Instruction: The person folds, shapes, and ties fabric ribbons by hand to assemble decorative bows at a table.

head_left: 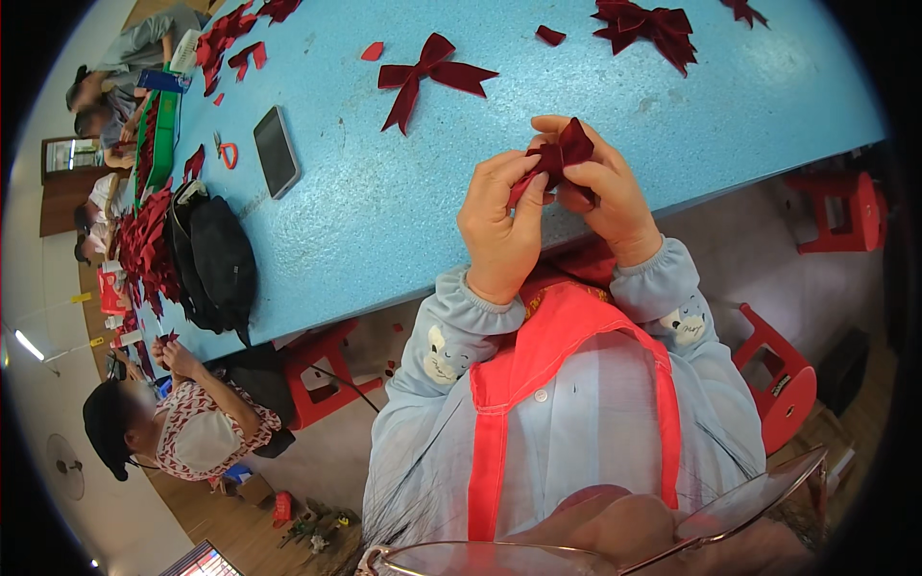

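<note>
Both my hands are raised at the near edge of the blue table (355, 240), pinching one dark red velvet bow (573, 144) between them. My left hand (504, 211) grips the bow's left part with thumb and fingers. My right hand (615, 197) holds its right side, thumb in front, with a loop standing up above the fingers. The bow's middle is partly hidden by my fingers. Beyond my hands a finished-looking velvet bow (423, 79) lies flat on the table, and a small pile of bows (648, 34) lies farther right.
Left on the table are a phone (277, 152), orange-handled scissors (227, 154), a black bag (213, 259), a heap of red velvet pieces (144, 245) and a green crate (158, 144). A co-worker (182, 422) sits at the left. Red stools (845, 213) stand by the table.
</note>
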A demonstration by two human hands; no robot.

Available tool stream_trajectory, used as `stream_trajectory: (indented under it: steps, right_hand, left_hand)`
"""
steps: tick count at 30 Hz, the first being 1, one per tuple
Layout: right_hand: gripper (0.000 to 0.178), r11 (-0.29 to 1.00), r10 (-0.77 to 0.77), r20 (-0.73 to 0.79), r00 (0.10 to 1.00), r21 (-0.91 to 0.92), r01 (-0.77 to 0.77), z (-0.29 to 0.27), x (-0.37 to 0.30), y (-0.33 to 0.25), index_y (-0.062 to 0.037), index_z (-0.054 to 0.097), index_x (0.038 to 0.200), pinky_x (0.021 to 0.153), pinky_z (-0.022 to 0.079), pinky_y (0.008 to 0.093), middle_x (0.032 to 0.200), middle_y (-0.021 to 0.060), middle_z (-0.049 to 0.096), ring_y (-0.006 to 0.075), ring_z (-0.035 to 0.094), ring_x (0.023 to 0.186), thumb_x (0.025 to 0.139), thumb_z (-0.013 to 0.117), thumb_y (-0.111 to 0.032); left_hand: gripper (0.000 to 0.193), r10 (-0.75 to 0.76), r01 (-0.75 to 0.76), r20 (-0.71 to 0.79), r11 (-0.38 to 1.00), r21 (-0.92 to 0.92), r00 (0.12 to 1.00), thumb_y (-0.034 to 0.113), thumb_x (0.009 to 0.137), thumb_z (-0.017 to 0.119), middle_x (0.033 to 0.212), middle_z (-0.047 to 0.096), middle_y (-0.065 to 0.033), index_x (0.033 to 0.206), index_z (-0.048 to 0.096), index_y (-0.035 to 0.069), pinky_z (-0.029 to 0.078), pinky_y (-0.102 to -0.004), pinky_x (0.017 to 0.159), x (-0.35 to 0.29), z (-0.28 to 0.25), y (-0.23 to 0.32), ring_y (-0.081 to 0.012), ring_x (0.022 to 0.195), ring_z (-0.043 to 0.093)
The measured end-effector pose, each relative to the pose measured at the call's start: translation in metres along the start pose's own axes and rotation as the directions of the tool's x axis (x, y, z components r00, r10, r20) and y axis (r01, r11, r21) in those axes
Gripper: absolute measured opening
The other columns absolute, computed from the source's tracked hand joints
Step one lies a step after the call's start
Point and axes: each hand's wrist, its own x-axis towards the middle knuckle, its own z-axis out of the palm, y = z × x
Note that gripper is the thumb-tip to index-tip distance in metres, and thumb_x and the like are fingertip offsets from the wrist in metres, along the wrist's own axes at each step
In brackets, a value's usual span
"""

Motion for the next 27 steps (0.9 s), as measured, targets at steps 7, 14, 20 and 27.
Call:
stream_trajectory:
  steps: [7, 14, 20, 27]
  right_hand:
    - [0.041, 0.991, -0.015, -0.081, 0.997, -0.133, 0.004, 0.003, 0.001, 0.006, -0.0022, 0.052, 0.118, 0.045, 0.029, 0.0171, 0.087, -0.0007, 0.057, 0.0026, 0.04, 0.056, 0.078, 0.059, -0.005]
    - [0.034, 0.997, -0.01, -0.052, 0.999, 0.075, 0.014, -0.011, 0.005, 0.008, -0.0023, 0.054, 0.112, 0.042, 0.027, 0.0182, 0.082, -0.001, 0.055, 0.0027, 0.038, 0.053, 0.079, 0.06, -0.005]
    - [0.036, 0.996, -0.016, -0.015, 1.0, 0.085, 0.017, -0.014, 0.004, 0.004, -0.0005, 0.053, 0.113, 0.043, 0.026, 0.0181, 0.081, -0.0002, 0.055, 0.0031, 0.037, 0.053, 0.078, 0.059, -0.004]
    - [0.041, 1.0, -0.022, 0.045, 0.999, -0.022, 0.023, -0.011, 0.001, 0.004, -0.0002, 0.053, 0.115, 0.047, 0.03, 0.0186, 0.082, -0.0001, 0.055, 0.004, 0.037, 0.055, 0.076, 0.06, -0.009]
  left_hand:
    - [0.013, 0.089, -0.089, 0.01, 0.992, 0.089, 0.996, -0.006, 0.086, 0.055, 0.108, 0.054, -0.0142, 0.098, 0.058, -0.004, 0.056, -0.0271, 0.066, 0.006, -0.003, 0.001, -0.0185, 0.081, 0.062]
    - [0.021, 0.053, -0.052, -0.013, 0.997, 0.05, 0.999, -0.01, 0.082, 0.052, 0.107, 0.056, -0.0151, 0.095, 0.061, 0.002, 0.051, -0.0305, 0.07, 0.005, -0.009, -0.006, -0.0232, 0.087, 0.061]
    - [0.027, 0.229, -0.249, 0.152, 0.959, 0.131, 0.961, -0.011, 0.077, 0.054, 0.109, 0.053, -0.0148, 0.1, 0.059, 0.002, 0.05, -0.0302, 0.071, 0.006, -0.018, 0.002, -0.0239, 0.092, 0.059]
    - [0.036, -0.169, 0.223, 0.233, 0.947, -0.23, 0.958, -0.006, 0.08, 0.059, 0.102, 0.057, -0.0092, 0.116, 0.055, 0.0, 0.049, -0.0246, 0.074, 0.012, -0.021, -0.003, -0.0143, 0.091, 0.059]
